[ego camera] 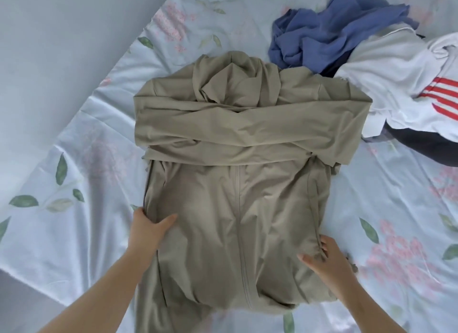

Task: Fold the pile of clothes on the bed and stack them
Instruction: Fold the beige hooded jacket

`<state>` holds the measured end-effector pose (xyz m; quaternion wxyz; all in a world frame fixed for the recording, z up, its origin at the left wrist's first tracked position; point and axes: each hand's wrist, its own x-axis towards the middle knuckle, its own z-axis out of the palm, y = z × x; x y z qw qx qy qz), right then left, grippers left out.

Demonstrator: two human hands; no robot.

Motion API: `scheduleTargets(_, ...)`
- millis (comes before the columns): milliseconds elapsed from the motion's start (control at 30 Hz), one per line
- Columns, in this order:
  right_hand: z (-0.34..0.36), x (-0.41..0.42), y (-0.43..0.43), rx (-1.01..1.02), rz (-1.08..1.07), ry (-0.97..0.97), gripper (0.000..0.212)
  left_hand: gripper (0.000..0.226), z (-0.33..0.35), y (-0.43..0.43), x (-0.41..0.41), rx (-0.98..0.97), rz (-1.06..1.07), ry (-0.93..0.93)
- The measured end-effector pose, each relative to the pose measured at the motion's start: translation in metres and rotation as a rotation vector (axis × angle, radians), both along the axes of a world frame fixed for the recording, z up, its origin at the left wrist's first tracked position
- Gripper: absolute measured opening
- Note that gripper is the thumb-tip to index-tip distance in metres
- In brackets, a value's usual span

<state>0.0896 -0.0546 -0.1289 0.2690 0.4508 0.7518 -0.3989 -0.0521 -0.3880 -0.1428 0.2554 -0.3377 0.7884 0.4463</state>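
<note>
Your khaki zip-front jacket lies flat on the bed, front side up, on a white sheet printed with pink blossoms and green leaves. Its zip runs straight down the middle towards you. Both sleeves are folded across the chest, one over the other, and the hood sits bunched at the far end.

Your left hand pinches the jacket's left side edge near the hem, thumb on top of the cloth and fingers wrapped round the edge. Your right hand holds the opposite side edge a little nearer to you, thumb lying on the fabric. Its fingers appear to curl round the edge, though the cloth hides most of them.

The unfolded pile waits at the far right, just beside the jacket's shoulder. A crumpled blue cotton garment sits farthest away. A white garment with red stripes lies next to it, over a dark navy garment.
</note>
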Motion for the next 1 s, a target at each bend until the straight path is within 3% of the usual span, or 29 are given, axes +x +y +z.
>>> scheduleTargets(67, -0.011, 0.017, 0.006, -0.048, 0.046, -0.024, 0.082, 0.064, 0.002, -0.006, 0.03, 0.067, 0.015, -0.075)
scheduleTargets(167, 0.002, 0.031, -0.003, -0.137, 0.145, -0.091, 0.056, 0.032, 0.011, -0.014, 0.067, 0.239, -0.006, -0.286)
scheduleTargets(267, 0.017, 0.05, -0.005, -0.261, -0.086, 0.02, 0.024, 0.028, 0.03, -0.021, 0.094, 0.364, -0.097, -0.497)
scheduleTargets(367, 0.046, 0.066, -0.005, -0.37, -0.355, 0.116, 0.009, 0.029, 0.048, -0.035, 0.099, 0.377, -0.028, -0.492)
scheduleTargets(500, 0.06, 0.094, 0.009, -0.262, -0.285, -0.039, 0.012, 0.053, 0.057, -0.063, 0.108, 0.346, 0.016, -0.443)
scheduleTargets(567, 0.054, 0.111, 0.011, -0.177, -0.227, -0.141, 0.01, 0.041, 0.053, -0.069, 0.123, 0.295, -0.004, -0.44)
scheduleTargets(633, 0.034, 0.132, 0.015, -0.019, -0.143, -0.206, 0.011, 0.038, 0.039, -0.074, 0.142, 0.188, -0.065, -0.409)
scheduleTargets(733, 0.01, 0.158, 0.009, 0.233, 0.028, -0.196, 0.011, 0.056, 0.02, -0.076, 0.168, 0.074, -0.203, -0.352)
scheduleTargets(833, -0.002, 0.182, -0.004, 0.312, -0.036, -0.054, 0.056, 0.056, 0.012, -0.069, 0.181, -0.035, -0.326, -0.259)
scheduleTargets(900, -0.003, 0.192, -0.009, 0.377, 0.086, 0.018, 0.043, 0.058, 0.01, -0.066, 0.184, -0.086, -0.427, -0.244)
scheduleTargets(967, -0.003, 0.196, -0.004, 0.37, 0.113, 0.081, 0.011, 0.043, 0.013, -0.067, 0.184, -0.078, -0.4, -0.257)
scheduleTargets(1000, -0.002, 0.198, 0.0, 0.368, 0.084, 0.077, 0.006, 0.032, 0.016, -0.068, 0.184, -0.086, -0.346, -0.269)
